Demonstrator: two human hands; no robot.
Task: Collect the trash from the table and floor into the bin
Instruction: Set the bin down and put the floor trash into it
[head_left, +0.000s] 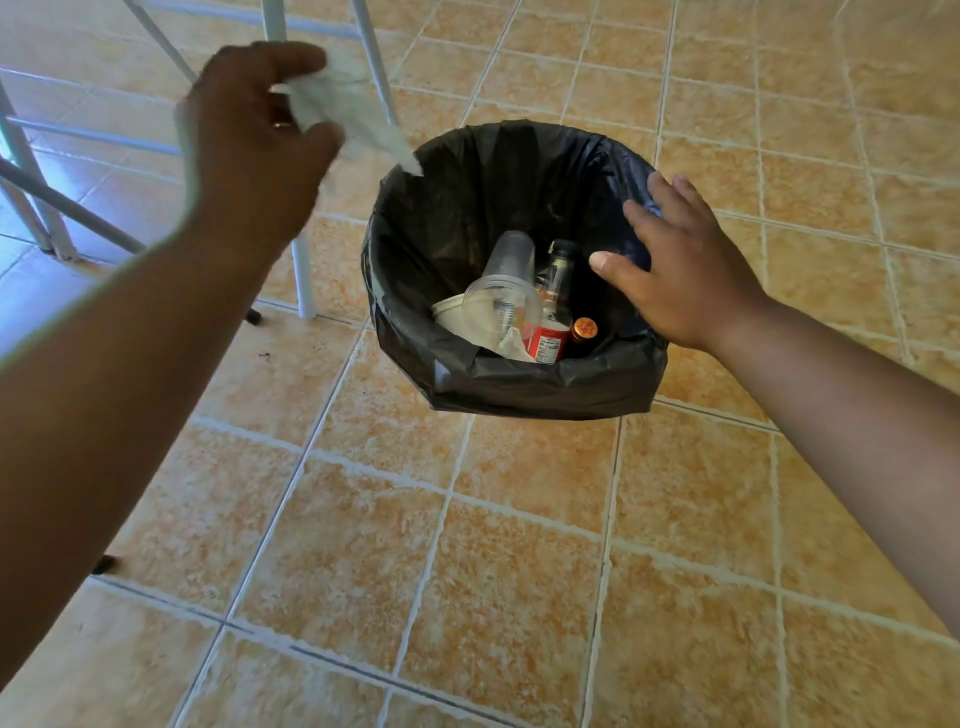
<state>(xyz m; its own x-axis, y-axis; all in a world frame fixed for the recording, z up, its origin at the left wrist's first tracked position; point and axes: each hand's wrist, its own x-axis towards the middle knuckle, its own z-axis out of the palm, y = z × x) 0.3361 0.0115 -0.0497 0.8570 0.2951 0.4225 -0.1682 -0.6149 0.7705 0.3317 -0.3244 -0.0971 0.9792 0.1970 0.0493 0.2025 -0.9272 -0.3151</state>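
A bin lined with a black bag (540, 387) stands on the tiled floor. Inside lie clear plastic cups (506, 291), a white cup (452, 314), a glass bottle with a red label (553, 312), a small capped bottle (584, 328) and crumpled paper. My left hand (254, 150) hovers above and left of the bin, fingers closed on a crumpled white tissue (353, 111) whose tail hangs toward the bin's left rim. My right hand (680, 265) is spread over the bin's right rim, fingers apart, holding nothing.
White metal furniture legs and crossbars (304, 280) stand left of the bin, close to my left forearm. A small dark object (106, 564) lies on the floor at lower left. Orange-beige tiles (519, 571) stretch in front and to the right.
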